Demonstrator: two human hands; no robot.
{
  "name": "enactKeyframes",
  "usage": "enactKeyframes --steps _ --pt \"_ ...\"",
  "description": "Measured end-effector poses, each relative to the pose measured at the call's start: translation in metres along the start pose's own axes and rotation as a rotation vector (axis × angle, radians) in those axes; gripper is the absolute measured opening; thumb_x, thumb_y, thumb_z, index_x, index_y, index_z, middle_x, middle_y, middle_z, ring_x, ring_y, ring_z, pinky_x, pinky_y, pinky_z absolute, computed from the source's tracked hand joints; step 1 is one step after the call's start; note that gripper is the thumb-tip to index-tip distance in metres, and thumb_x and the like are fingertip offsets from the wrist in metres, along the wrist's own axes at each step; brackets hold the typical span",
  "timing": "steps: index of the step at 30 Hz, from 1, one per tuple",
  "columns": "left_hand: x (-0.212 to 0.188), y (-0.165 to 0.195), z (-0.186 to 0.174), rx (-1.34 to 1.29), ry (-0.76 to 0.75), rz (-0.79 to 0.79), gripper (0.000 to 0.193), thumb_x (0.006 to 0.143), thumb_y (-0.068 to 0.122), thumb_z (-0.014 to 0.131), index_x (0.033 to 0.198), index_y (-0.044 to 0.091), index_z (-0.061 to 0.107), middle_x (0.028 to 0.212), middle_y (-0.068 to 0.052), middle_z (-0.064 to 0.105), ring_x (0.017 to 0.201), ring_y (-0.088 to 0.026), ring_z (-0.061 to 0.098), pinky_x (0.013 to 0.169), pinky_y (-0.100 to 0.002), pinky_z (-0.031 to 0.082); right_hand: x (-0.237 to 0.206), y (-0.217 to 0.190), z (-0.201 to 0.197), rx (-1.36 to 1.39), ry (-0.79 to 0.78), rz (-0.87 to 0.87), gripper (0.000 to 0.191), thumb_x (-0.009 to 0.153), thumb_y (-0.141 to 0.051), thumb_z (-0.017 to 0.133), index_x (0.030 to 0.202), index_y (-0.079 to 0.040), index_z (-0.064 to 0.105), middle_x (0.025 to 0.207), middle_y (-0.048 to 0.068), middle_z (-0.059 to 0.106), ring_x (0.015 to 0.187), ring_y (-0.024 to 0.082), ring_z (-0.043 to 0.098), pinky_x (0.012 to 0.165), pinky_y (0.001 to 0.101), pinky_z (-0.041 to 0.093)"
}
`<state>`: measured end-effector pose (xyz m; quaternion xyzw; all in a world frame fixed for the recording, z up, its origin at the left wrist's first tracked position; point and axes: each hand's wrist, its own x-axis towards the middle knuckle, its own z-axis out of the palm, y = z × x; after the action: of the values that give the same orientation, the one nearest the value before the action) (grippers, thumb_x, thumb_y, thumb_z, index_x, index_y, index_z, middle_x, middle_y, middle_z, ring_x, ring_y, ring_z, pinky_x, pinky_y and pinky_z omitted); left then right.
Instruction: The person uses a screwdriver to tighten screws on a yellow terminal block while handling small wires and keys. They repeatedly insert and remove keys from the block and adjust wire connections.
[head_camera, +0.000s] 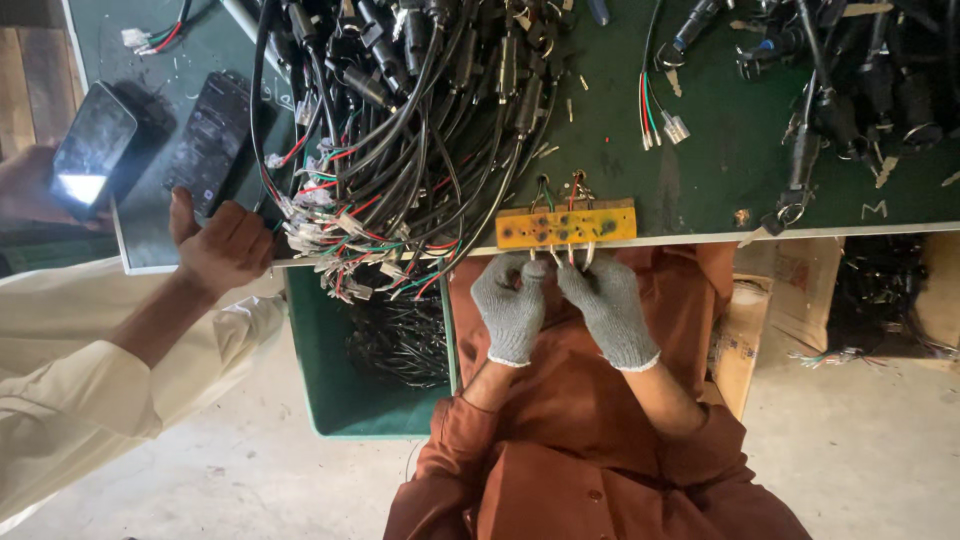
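Head view: the gloved left hand (512, 305) and right hand (607, 305) each pinch thin wire ends under the yellow block (566, 225) at the green surface (720, 150) edge (a big cable heap (410, 120) seemingly waits beside).

Soft, even daylight fills the scene, neither harsh nor dim. The dark green tabletop (720, 150) takes a dull sheen with no hard glare. Left of it, a phone (92, 150) screen throws back a bright white patch, the strongest reflection in view. The tangle of black cables (420, 110) on the tabletop reads as a dark mass with little detail. Below the tabletop, the pale concrete floor (860, 450) is bright and slightly washed. Focus is fairly sharp centrally; straight edges bow mildly toward the frame borders.
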<state>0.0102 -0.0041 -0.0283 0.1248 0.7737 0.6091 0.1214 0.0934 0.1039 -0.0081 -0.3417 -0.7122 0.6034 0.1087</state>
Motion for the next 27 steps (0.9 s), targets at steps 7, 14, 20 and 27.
enactKeyframes --steps 7,14,20,27 --pt "-0.001 0.012 -0.001 -0.264 -0.064 -0.192 0.022 0.093 0.020 0.076 0.091 -0.001 0.071 0.081 0.002 0.067 0.074 -0.006 0.057 0.067 -0.024 0.048 0.003 -0.001 -0.011 -0.069 -0.111 -0.143 0.021 0.086 -0.010 0.069 0.105 -0.001 0.068 0.087 0.013 0.070 0.074 0.023 0.065 0.067 0.0357 0.052" --pt "0.006 0.024 0.011 -0.314 0.014 -0.278 0.015 0.090 0.014 0.078 0.082 0.003 0.070 0.072 0.003 0.067 0.065 -0.004 0.055 0.059 -0.023 0.047 0.037 0.028 0.008 -0.821 -0.034 -0.515 0.017 0.081 -0.016 0.073 0.096 -0.008 0.071 0.093 0.019 0.071 0.092 0.040 0.067 0.081 0.0508 0.051" --pt "0.012 0.020 0.015 -0.449 -0.016 -0.279 0.022 0.092 0.016 0.078 0.079 0.003 0.066 0.067 0.001 0.065 0.059 -0.007 0.057 0.056 -0.025 0.046 0.060 0.022 -0.074 -0.877 -0.007 -0.555 0.030 0.089 -0.024 0.069 0.113 -0.006 0.070 0.103 0.016 0.069 0.087 0.039 0.067 0.080 0.0497 0.053" --pt "0.014 0.015 0.016 -0.493 -0.021 -0.321 0.019 0.092 0.016 0.078 0.081 0.003 0.068 0.068 0.001 0.066 0.058 -0.006 0.055 0.054 -0.024 0.045 0.006 0.050 -0.162 -1.037 -0.055 -0.415 0.021 0.088 -0.026 0.073 0.107 -0.016 0.073 0.098 0.007 0.074 0.089 0.029 0.070 0.081 0.0426 0.056"
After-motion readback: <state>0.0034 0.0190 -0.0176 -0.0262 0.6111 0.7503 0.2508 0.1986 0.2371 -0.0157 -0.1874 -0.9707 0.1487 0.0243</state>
